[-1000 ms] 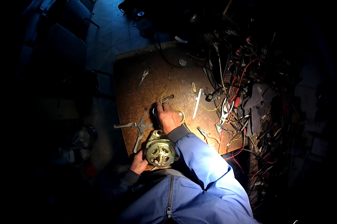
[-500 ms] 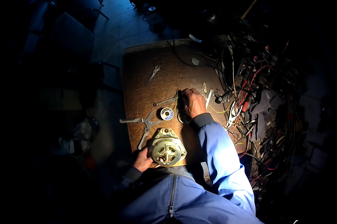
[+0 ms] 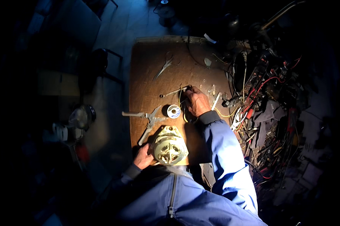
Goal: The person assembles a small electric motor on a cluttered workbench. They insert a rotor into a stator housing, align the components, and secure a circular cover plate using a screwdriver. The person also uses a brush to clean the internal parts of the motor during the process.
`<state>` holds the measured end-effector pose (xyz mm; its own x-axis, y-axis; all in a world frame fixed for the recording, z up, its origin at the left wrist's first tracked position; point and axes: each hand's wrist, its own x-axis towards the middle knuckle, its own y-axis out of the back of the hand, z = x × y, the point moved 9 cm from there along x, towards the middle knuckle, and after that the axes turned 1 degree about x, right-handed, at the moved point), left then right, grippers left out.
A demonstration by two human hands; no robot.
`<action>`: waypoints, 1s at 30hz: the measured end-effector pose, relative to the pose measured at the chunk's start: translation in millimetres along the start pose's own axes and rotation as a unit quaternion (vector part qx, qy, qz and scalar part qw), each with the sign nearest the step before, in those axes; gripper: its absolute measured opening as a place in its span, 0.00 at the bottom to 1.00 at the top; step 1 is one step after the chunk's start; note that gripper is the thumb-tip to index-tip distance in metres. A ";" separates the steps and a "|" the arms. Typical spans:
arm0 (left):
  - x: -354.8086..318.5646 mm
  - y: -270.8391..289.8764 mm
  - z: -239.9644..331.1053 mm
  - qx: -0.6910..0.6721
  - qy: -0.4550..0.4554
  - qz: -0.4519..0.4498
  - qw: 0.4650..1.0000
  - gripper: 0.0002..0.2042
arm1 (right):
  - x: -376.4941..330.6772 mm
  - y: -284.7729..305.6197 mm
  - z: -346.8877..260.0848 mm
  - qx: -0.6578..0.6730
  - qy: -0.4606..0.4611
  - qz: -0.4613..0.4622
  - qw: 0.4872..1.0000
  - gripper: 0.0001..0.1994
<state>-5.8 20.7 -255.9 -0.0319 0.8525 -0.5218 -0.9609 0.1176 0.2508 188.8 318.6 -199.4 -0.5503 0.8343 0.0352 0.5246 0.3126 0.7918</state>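
Note:
My left hand (image 3: 142, 157) is closed against the left side of a round metal electric motor (image 3: 170, 145) with a flanged, slotted housing, at the near edge of the wooden table. Its fingertips are partly hidden behind the motor. Farther up, my right hand (image 3: 198, 102) has its fingers closed at the right end of a slim wrench (image 3: 173, 92); the hand covers that end. A thin yellow wire (image 3: 180, 100) loops beside the right hand. Left of it stands a spool of solder wire (image 3: 173, 112), and beyond lie opened grey pliers (image 3: 151, 119).
Scissors (image 3: 164, 70) lie on the far left part of the table (image 3: 147, 56). Small metal parts (image 3: 214, 89) and a white strip (image 3: 216, 101) are right of my right hand. Tangled cables, red leads and a grey cloth (image 3: 267, 116) crowd the right side.
The view has shifted a little, moving the table's contents slightly right and up. The wrench's left end has moved slightly away from me, with my right hand at its other end. My left hand stays at the motor.

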 end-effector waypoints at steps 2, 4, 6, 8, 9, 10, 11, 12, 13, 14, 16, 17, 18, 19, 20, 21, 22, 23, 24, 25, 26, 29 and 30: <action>1.4 1.8 -1.9 0.009 0.009 0.008 1.000 0.16 | -4.1 -6.8 -8.8 -0.025 0.043 -0.026 0.998 0.12; 0.0 6.9 0.2 0.039 0.049 -0.015 0.998 0.16 | -5.3 -9.7 0.4 -0.039 0.034 -0.021 0.998 0.08; 0.8 4.7 -5.8 -0.015 0.057 -0.013 0.998 0.17 | -7.6 -4.4 7.3 -0.083 -0.002 -0.023 0.996 0.09; -1.4 6.5 3.0 -0.095 0.046 -0.002 0.994 0.22 | -14.1 6.8 9.7 -0.138 -0.050 -0.036 0.989 0.13; -0.3 7.1 7.7 -0.110 0.029 0.003 0.994 0.23 | -24.3 18.4 13.4 -0.114 -0.089 -0.025 0.989 0.16; -3.9 9.3 4.8 -0.129 0.066 0.003 0.989 0.24 | -37.0 32.9 14.8 -0.075 -0.109 -0.005 0.991 0.14; -9.8 12.3 16.3 -0.149 0.103 0.002 0.983 0.26 | -53.9 47.3 16.2 -0.036 -0.130 0.015 0.991 0.12; -13.2 12.8 27.4 -0.162 0.123 0.003 0.979 0.32 | -72.4 64.5 10.4 -0.005 -0.122 0.066 0.990 0.07; -14.9 13.3 41.6 -0.174 0.115 -0.020 0.978 0.36 | -92.4 69.1 13.9 0.050 -0.191 0.084 0.977 0.06; -13.5 12.2 44.6 -0.163 0.088 -0.022 0.982 0.37 | -113.0 67.3 9.5 0.124 -0.226 0.070 0.964 0.07; -9.3 6.7 57.0 -0.115 0.036 -0.035 0.992 0.40 | -164.0 53.1 -5.8 0.280 -0.269 0.031 0.921 0.04; -3.7 7.6 64.9 -0.072 -0.002 -0.037 0.997 0.40 | -191.3 40.4 -16.3 0.367 -0.276 0.008 0.888 0.02; -1.8 6.3 69.8 -0.073 0.004 -0.046 0.996 0.40 | -217.7 27.2 -28.4 0.438 -0.316 -0.008 0.841 0.03; -0.7 5.4 76.1 -0.072 0.011 -0.057 0.996 0.41 | -241.9 11.9 -44.2 0.507 -0.354 -0.020 0.786 0.03; 0.9 3.3 74.8 -0.082 0.013 -0.063 0.995 0.41 | -261.9 -4.1 -55.4 0.545 -0.345 -0.003 0.764 0.04; -2.6 3.0 70.5 -0.104 0.042 -0.053 0.992 0.42 | -277.3 -21.3 -62.5 0.581 -0.336 0.011 0.741 0.05; -3.1 3.0 69.0 -0.100 0.047 -0.053 0.992 0.42 | -291.1 -38.8 -67.8 0.605 -0.377 -0.023 0.701 0.05; -2.3 1.8 64.2 -0.103 0.051 -0.054 0.992 0.42 | -296.9 -49.5 -68.9 0.570 -0.363 -0.025 0.737 0.05; -2.5 1.0 59.8 -0.106 0.056 -0.055 0.991 0.42 | -301.6 -59.0 -68.0 0.548 -0.360 -0.025 0.754 0.05; -2.6 -0.4 52.5 -0.114 0.063 -0.056 0.990 0.42 | -304.6 -64.7 -68.6 0.526 -0.358 -0.026 0.771 0.06; -2.3 -1.7 51.5 -0.121 0.066 -0.059 0.989 0.42 | -302.0 -63.7 -70.5 0.528 -0.349 -0.007 0.774 0.06; -8.8 -5.0 50.4 -0.137 0.099 -0.053 0.984 0.43 | -293.9 -61.4 -71.2 0.513 -0.340 0.031 0.788 0.07; -9.6 -7.0 53.6 -0.142 0.098 -0.050 0.984 0.43 | -294.7 -63.8 -69.4 0.494 -0.347 0.033 0.797 0.08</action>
<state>16.0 39.0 -208.9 0.0412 0.7256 -0.6869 -0.9991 0.0256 -0.0330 272.3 21.3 -218.0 -0.1891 0.8065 -0.5602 0.9812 0.1775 -0.0757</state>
